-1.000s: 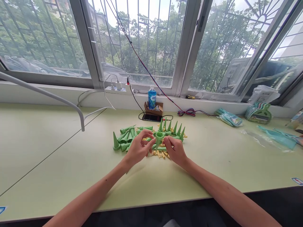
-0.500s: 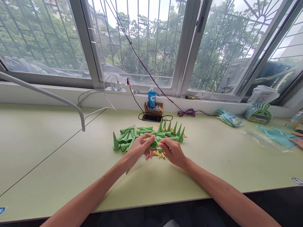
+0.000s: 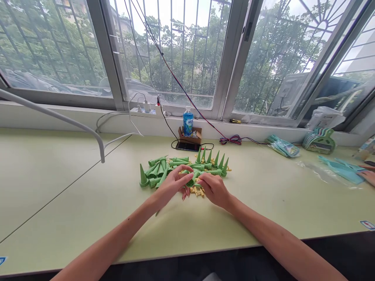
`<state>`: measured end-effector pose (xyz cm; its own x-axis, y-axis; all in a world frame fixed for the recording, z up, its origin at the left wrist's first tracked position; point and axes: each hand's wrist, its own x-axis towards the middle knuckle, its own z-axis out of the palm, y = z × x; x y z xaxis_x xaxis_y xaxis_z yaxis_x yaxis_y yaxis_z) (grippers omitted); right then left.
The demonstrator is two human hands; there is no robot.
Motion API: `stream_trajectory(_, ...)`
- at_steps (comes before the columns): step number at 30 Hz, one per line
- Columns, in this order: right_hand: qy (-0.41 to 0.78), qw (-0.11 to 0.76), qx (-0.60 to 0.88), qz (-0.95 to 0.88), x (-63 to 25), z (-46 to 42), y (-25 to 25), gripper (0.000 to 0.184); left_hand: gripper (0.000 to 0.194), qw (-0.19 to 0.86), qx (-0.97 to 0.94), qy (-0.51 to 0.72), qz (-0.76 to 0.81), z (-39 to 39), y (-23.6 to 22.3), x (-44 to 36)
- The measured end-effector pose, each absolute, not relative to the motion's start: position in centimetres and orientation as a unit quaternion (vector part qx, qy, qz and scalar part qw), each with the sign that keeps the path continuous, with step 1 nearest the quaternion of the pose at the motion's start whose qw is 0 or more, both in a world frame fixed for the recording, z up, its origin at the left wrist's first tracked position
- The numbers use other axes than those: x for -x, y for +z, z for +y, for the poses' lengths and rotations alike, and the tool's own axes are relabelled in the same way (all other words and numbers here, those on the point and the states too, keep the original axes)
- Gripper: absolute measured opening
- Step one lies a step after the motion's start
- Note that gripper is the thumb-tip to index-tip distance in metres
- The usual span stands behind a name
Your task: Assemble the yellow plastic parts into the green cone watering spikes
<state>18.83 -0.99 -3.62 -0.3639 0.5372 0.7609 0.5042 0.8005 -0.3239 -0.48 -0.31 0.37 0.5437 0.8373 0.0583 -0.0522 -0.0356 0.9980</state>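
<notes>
My left hand (image 3: 175, 182) is closed on a green plastic cone spike (image 3: 191, 182), held just above the table. Close beside it, my right hand (image 3: 215, 189) pinches a small yellow plastic piece (image 3: 197, 180) against the spike; the fingers partly cover where the two meet. Behind and left of my hands lies a pile of green cone spikes (image 3: 158, 168), and one spike (image 3: 143, 176) stands upright at its left end. A row of upright spikes (image 3: 216, 159) stands at the back right. Loose yellow pieces (image 3: 199, 192) lie below my fingers.
A blue bottle (image 3: 188, 123) stands by a small cardboard box (image 3: 197, 136), behind a phone (image 3: 187, 146). A white cable (image 3: 73, 124) hangs at the left. Bagged teal items (image 3: 283, 146) lie to the right; another person's hand (image 3: 369, 176) shows at the right edge.
The green spike has come down and turned, its open end first upward, now lower between my hands. My right hand has moved slightly left against it. Another person's hand has appeared at far right.
</notes>
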Motion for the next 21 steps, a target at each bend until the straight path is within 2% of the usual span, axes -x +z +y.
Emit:
stream_trajectory(9, 0.03, 0.466, 0.352, -0.811, -18.9, -1.0, -3.9, 0.037, 0.051, 0.482, -0.721, 0.389, 0.311, -0.5, -0.3, 0.6)
stream_trajectory(14, 0.059, 0.476, 0.363, -0.799, -18.8, -1.0, -4.0, 0.04, 0.046, 0.387, -0.768, 0.397, 0.32, -0.6, -0.7, 0.5)
stream_trajectory(21, 0.062, 0.522, 0.392, -0.755, -18.5, -0.9, -3.7, 0.044, 0.046, 0.398, -0.733, 0.423, 0.353, -0.6, -0.5, 0.2)
